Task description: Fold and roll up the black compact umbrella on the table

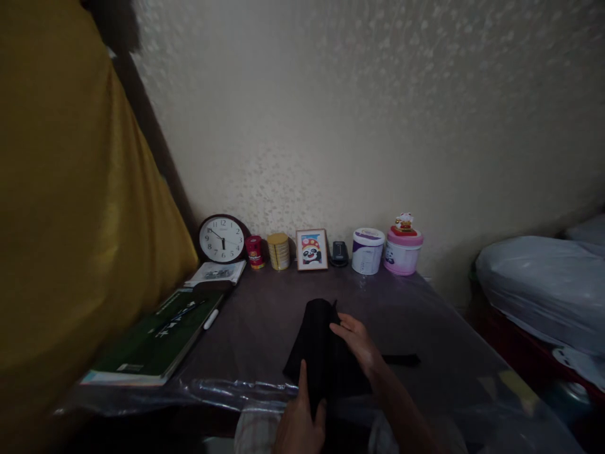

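Observation:
A black folded cloth item (317,347) lies on the dark table (265,315) near its front edge. My right hand (360,343) rests on its right side, fingers laid against the fabric. My left hand (299,421) grips the item's near end, thumb raised along it and fingers wrapped underneath. A thin black strap (401,359) extends to the right from under my right hand.
Along the wall stand a round clock (221,239), a red tin (255,251), a gold tin (278,251), a framed panda picture (311,250), a white tub (367,250) and a pink tub (403,250). Green books (161,337) lie left. Yellow curtain left, bed (539,284) right.

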